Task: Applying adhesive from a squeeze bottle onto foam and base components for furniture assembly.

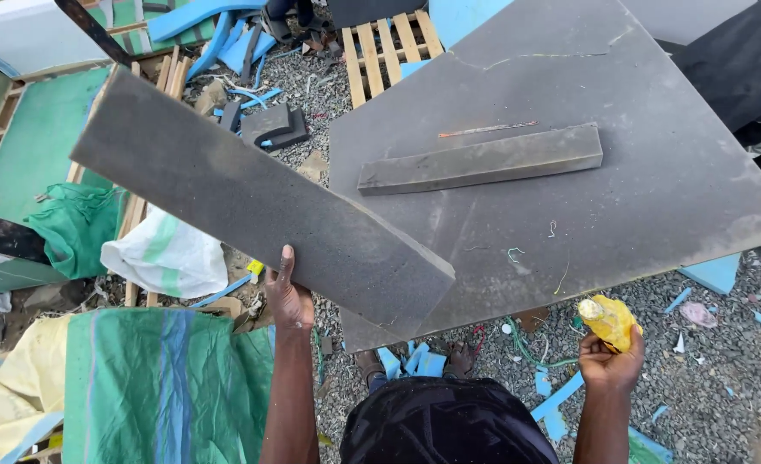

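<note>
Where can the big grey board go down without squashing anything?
The big sheet is bare right of the grey bar, and between the bar and its near edge, apart from a few threads. The gravel is littered with blue scraps. The left hand holds the board; the right hand grips a yellow bottle.

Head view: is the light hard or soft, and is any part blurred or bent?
Head view: soft, even daylight, faint shadows; the grey foam strip in the left hand looks sharp; wide-lens bending at the edges; no glare on the yellow bottle.
</note>
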